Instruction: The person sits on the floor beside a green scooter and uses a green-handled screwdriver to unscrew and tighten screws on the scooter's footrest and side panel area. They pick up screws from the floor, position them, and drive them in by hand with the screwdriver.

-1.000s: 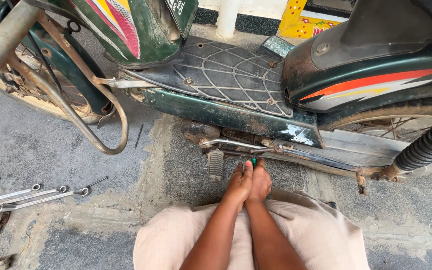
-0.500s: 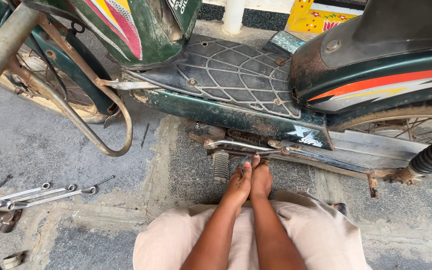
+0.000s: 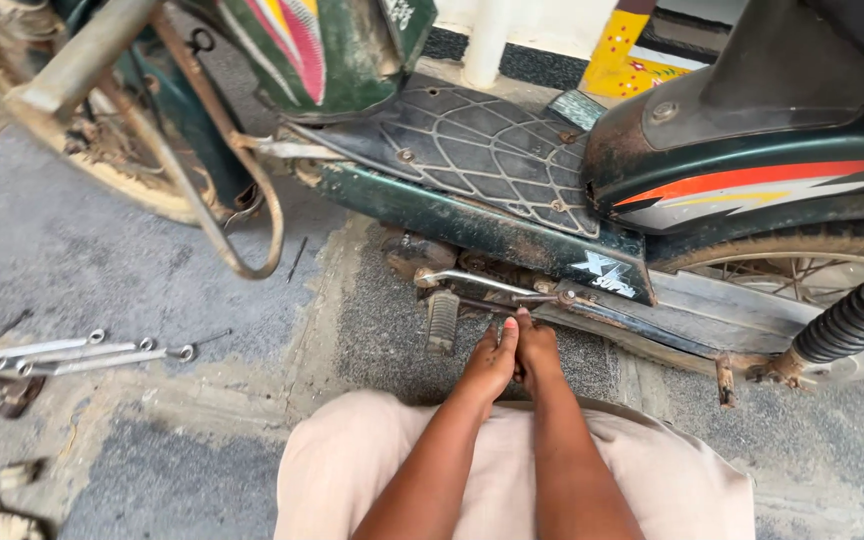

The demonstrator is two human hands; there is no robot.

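Scooter underside (image 3: 512, 290), hands (image 3: 512, 355) pressed together below

A: What does the person wear?

B: Loose, pale beige cloth (image 3: 372, 470) covers both legs, filling the frame from 7 o'clock to 5 o'clock. The fabric is plain, with soft folds and no visible pattern.

A: And the arms?

B: Both forearms are bare; no sleeves, watch or bands show. The left hand (image 3: 489, 362) and right hand (image 3: 537, 350) are ungloved, with dark grime on the fingers.
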